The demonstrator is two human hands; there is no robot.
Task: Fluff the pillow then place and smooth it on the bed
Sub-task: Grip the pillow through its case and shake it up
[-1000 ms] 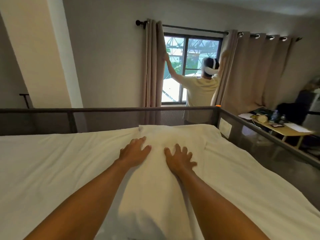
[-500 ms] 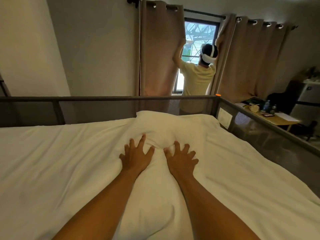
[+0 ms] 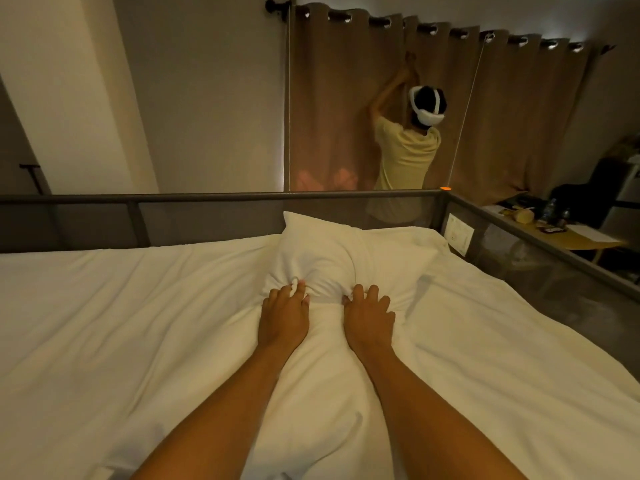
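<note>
So the pillow (image 3: 332, 261) is already on the bed (image 3: 104, 323), lying lengthwise under both forearms with its far end puffed up just past the fingertips, close to the rail (image 3: 207, 197). Left hand (image 3: 283, 318) has its fingers curled and pinching a wad of the cover. Right hand (image 3: 369, 318) is clawed in too, fingers dug into the fabric beside it. Cloth between the two hands is all bunched into creases.

My read: placing is basically done, and this looks like fluffing or kneading still in hand. What's left is letting go and flattening those wrinkles, plus the sheet around it is rumpled. Far corner by the fingertips sticks up, so smoothing hasn't happened yet.
</note>
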